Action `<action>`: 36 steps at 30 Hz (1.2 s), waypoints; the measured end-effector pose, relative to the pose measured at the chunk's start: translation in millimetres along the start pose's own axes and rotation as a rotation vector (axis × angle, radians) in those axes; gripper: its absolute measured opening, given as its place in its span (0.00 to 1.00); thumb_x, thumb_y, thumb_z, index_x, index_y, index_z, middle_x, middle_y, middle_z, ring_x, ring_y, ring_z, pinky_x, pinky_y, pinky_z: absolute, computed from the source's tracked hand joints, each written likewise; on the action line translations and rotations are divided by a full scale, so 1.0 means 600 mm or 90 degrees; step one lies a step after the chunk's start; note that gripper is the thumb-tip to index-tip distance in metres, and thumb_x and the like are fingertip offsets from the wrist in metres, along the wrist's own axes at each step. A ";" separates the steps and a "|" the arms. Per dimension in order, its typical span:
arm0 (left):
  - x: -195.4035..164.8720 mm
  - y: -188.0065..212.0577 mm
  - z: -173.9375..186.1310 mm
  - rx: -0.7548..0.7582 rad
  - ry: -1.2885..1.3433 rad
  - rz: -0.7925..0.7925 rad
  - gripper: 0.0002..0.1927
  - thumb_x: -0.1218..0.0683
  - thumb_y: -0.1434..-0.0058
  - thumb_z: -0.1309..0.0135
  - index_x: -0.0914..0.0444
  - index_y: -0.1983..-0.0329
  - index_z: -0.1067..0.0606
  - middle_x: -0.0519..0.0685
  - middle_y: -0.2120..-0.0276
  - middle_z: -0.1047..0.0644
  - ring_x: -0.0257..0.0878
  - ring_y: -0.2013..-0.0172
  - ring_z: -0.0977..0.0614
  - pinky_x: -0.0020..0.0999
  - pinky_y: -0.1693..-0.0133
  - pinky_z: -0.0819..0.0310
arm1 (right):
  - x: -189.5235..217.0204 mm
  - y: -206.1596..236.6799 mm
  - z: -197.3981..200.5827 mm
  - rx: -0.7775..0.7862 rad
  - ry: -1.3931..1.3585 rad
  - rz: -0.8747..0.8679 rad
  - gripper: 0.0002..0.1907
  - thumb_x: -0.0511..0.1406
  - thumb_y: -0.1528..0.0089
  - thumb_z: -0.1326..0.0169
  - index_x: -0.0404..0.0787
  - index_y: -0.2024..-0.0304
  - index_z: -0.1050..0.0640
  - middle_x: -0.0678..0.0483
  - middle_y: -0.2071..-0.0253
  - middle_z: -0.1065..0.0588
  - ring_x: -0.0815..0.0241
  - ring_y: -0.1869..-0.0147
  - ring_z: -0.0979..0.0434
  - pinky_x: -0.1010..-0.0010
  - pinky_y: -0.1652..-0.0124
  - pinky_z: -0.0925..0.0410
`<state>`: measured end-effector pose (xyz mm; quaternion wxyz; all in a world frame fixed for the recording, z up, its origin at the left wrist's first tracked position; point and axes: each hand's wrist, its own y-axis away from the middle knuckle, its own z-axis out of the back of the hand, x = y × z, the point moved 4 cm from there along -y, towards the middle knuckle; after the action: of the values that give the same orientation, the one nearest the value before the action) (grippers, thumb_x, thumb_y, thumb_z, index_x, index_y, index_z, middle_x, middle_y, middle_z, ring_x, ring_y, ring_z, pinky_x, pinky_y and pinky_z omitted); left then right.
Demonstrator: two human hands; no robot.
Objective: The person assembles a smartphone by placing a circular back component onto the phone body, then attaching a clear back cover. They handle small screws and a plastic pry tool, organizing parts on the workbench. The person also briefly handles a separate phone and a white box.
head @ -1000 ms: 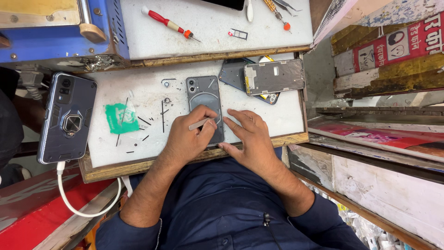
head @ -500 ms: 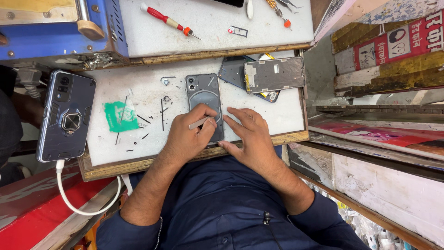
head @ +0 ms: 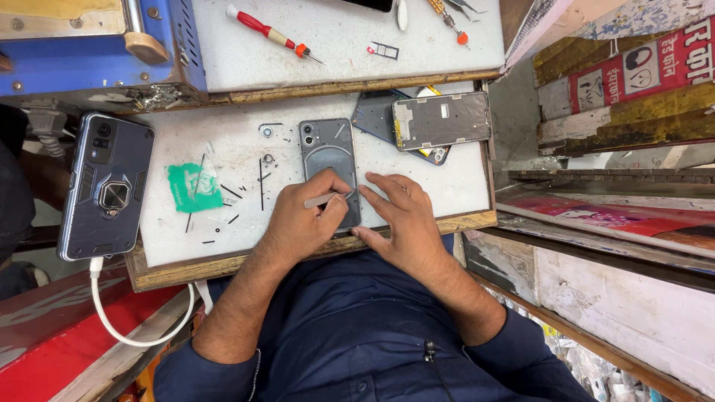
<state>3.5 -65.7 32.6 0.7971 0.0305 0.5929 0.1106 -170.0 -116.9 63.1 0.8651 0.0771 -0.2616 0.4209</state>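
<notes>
While both hands cover its lower end, grey phone (head: 328,152), left hand (head: 307,221) pinching tweezers (head: 322,199), right hand (head: 400,217) spread flat

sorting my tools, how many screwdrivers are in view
2. A red-handled screwdriver lies on the upper white shelf, left of centre. An orange-tipped screwdriver lies at the same shelf's top edge, partly cut off. More may be out of frame.

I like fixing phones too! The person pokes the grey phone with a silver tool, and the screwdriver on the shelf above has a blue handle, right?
Nearly. The head view shows the screwdriver has a red handle, not blue. The rest holds: the left hand holds a silver tool against the grey phone.
</notes>
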 end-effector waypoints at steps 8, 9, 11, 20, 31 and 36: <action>-0.006 0.003 0.005 -0.009 0.015 -0.034 0.08 0.59 0.38 0.50 0.65 0.58 0.23 0.51 0.71 0.17 0.39 0.70 0.13 0.34 0.67 0.20 | -0.002 0.001 -0.001 0.003 -0.007 -0.007 0.40 0.44 0.49 0.29 0.39 0.37 0.26 0.48 0.34 0.31 0.46 0.32 0.34 0.53 0.36 0.38; -0.005 0.002 0.006 0.015 -0.006 -0.022 0.08 0.58 0.38 0.50 0.64 0.59 0.23 0.51 0.72 0.17 0.40 0.71 0.13 0.34 0.67 0.20 | -0.002 0.000 -0.001 0.000 -0.006 -0.005 0.40 0.43 0.50 0.29 0.39 0.37 0.26 0.48 0.34 0.30 0.45 0.32 0.34 0.53 0.36 0.38; 0.000 0.001 0.007 0.062 -0.048 0.004 0.08 0.58 0.40 0.49 0.64 0.60 0.22 0.52 0.74 0.18 0.41 0.72 0.13 0.35 0.68 0.21 | -0.002 -0.001 -0.001 -0.003 -0.004 -0.002 0.41 0.43 0.50 0.29 0.38 0.37 0.27 0.48 0.35 0.30 0.45 0.32 0.34 0.53 0.36 0.38; -0.008 -0.002 0.009 0.044 -0.043 -0.045 0.07 0.58 0.39 0.50 0.63 0.60 0.23 0.51 0.72 0.18 0.41 0.71 0.14 0.34 0.67 0.21 | -0.001 -0.002 0.002 -0.007 -0.005 0.004 0.42 0.42 0.51 0.28 0.38 0.36 0.28 0.47 0.35 0.30 0.44 0.33 0.34 0.53 0.36 0.38; -0.015 0.001 0.012 0.093 -0.015 -0.061 0.08 0.56 0.39 0.48 0.62 0.59 0.23 0.50 0.71 0.17 0.41 0.70 0.13 0.34 0.66 0.20 | -0.001 -0.005 0.002 0.019 -0.004 -0.006 0.43 0.44 0.50 0.29 0.40 0.34 0.29 0.47 0.35 0.31 0.43 0.33 0.35 0.52 0.36 0.40; -0.012 0.021 0.025 0.175 0.061 -0.092 0.07 0.58 0.38 0.49 0.64 0.60 0.22 0.50 0.72 0.18 0.37 0.71 0.15 0.32 0.66 0.22 | -0.007 0.001 0.004 0.030 -0.029 0.029 0.29 0.42 0.46 0.31 0.44 0.44 0.25 0.48 0.34 0.31 0.44 0.32 0.35 0.53 0.36 0.40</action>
<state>14.2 -53.6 45.9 0.7621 0.0908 0.6405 -0.0278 -173.3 -120.3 63.2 0.8469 0.1014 -0.2731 0.4448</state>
